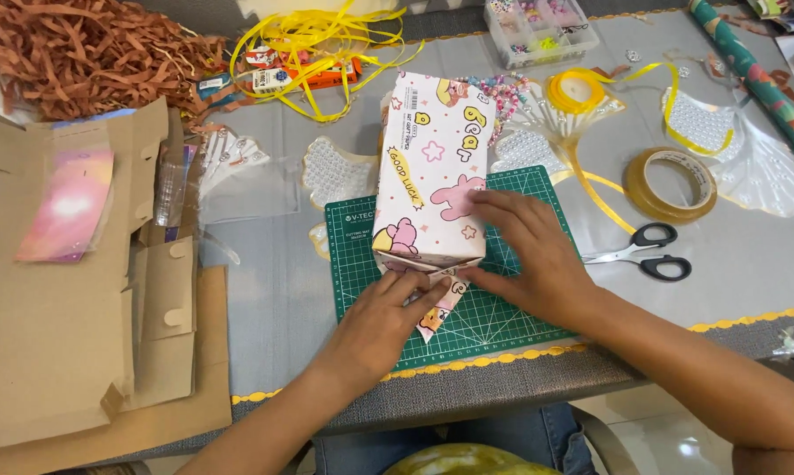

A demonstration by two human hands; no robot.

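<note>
While the wrapped box (432, 167) runs lengthwise away from the person, both hands meet at its near end, the left hand (388, 317) pinching the paper flap (439, 303) and the right hand (529, 255) pressing flat.

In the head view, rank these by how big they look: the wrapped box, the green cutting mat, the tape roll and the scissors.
1. Green cutting mat, partly covered by the box and both hands.
2. Wrapped box.
3. and 4. Tape roll and scissors look about alike, so I will not rank them.
</note>
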